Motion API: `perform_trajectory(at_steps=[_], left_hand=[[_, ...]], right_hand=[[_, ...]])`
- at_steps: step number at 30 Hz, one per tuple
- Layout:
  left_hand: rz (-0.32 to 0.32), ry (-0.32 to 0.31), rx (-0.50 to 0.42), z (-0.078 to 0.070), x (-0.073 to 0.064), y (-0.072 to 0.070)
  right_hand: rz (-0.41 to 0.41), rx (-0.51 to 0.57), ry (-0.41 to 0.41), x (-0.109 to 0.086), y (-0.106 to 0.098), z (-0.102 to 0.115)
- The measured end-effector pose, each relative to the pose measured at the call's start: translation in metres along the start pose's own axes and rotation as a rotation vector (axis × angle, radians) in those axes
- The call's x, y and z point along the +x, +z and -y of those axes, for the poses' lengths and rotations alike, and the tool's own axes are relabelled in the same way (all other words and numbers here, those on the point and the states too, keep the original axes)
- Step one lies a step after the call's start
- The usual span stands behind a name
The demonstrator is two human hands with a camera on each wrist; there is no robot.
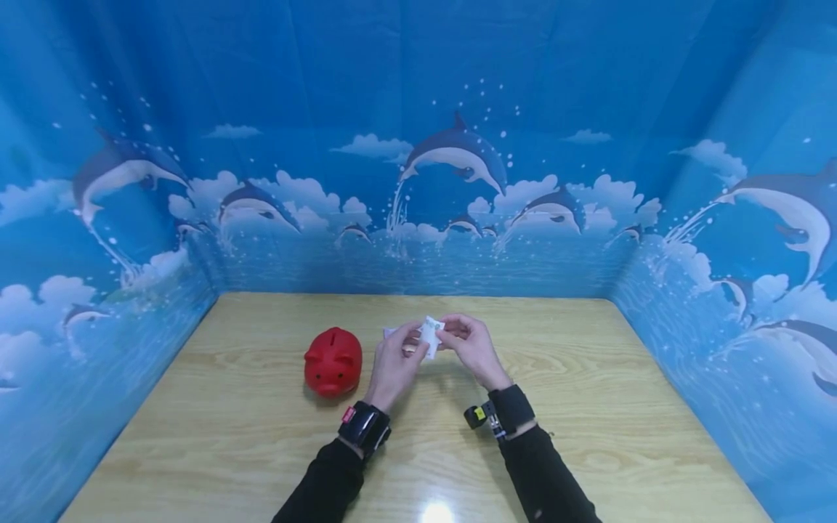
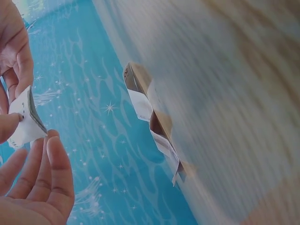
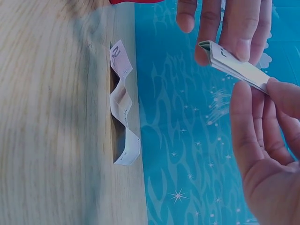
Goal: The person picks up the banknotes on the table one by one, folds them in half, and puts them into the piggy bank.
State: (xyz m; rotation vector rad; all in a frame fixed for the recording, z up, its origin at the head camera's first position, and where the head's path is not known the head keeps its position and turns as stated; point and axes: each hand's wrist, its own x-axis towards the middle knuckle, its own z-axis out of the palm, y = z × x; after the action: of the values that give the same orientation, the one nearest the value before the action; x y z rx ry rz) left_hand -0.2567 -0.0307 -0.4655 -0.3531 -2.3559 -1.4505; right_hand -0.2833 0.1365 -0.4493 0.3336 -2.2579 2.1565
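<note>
Between both hands is a small folded banknote (image 1: 429, 335), whitish with dark print, held above the table. My left hand (image 1: 394, 363) pinches it from the left side. From the right, my right hand (image 1: 476, 352) pinches it between thumb and fingers. In the right wrist view the folded banknote (image 3: 239, 68) shows several stacked layers. A second banknote (image 3: 123, 105), creased into zigzag folds, stands on the table beyond the hands. Most of it is hidden behind my left hand in the head view. A red piggy bank (image 1: 333, 363) sits just left of my left hand, its top slot visible.
The light wooden table (image 1: 588, 407) reaches back to a blue curtain (image 1: 314, 73) printed with dolphins and clouds, which also closes off both sides. Each wrist wears a black band with a camera.
</note>
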Motion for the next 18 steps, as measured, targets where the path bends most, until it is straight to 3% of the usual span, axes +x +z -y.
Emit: perform_trajectory(at_steps=[18], left_hand=[[0.018,0.022,0.054,-0.0007,-0.0008,-0.001]], right_hand=[[-0.009,0.033,-0.035,-0.0024,0.0021,0.0014]])
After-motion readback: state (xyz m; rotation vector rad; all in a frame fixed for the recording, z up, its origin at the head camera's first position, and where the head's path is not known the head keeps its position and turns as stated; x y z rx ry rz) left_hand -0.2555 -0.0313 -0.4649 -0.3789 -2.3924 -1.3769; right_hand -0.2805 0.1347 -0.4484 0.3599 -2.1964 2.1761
